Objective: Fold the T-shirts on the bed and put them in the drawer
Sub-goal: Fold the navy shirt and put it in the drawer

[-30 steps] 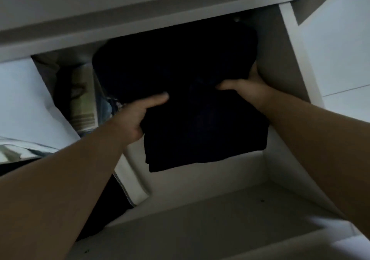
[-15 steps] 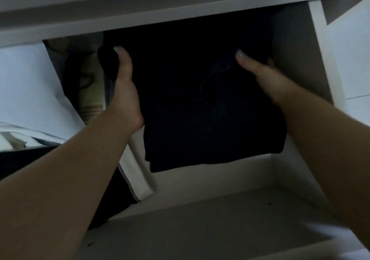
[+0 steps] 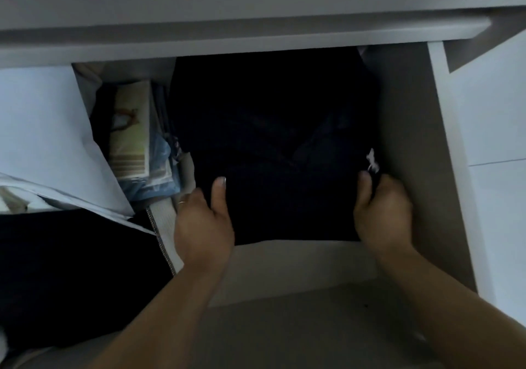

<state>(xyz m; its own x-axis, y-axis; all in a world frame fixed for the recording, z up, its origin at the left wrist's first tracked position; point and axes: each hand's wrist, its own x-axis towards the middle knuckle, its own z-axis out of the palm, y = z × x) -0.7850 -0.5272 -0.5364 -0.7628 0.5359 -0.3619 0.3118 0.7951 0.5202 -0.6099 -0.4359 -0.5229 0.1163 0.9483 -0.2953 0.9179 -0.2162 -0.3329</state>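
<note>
A folded dark T-shirt (image 3: 273, 146) lies in the right part of the open white drawer (image 3: 412, 169), reaching back under the cabinet top. My left hand (image 3: 203, 223) grips its near left edge, thumb on top of the cloth. My right hand (image 3: 382, 212) grips the near right corner, fingers curled round the fabric beside a small white tag (image 3: 373, 159). The shirt's far end is lost in shadow.
Folded light and patterned clothes (image 3: 133, 141) stand packed in the drawer's left part, next to a white divider (image 3: 165, 226). A dark cloth (image 3: 71, 277) lies at lower left. The cabinet top (image 3: 227, 36) overhangs the drawer. The drawer's bare floor (image 3: 299, 269) shows in front.
Both hands have drawn back from the shirt's far part to its near edge, now holding its left edge and right corner. The shirt sits deeper and flatter in the drawer.
</note>
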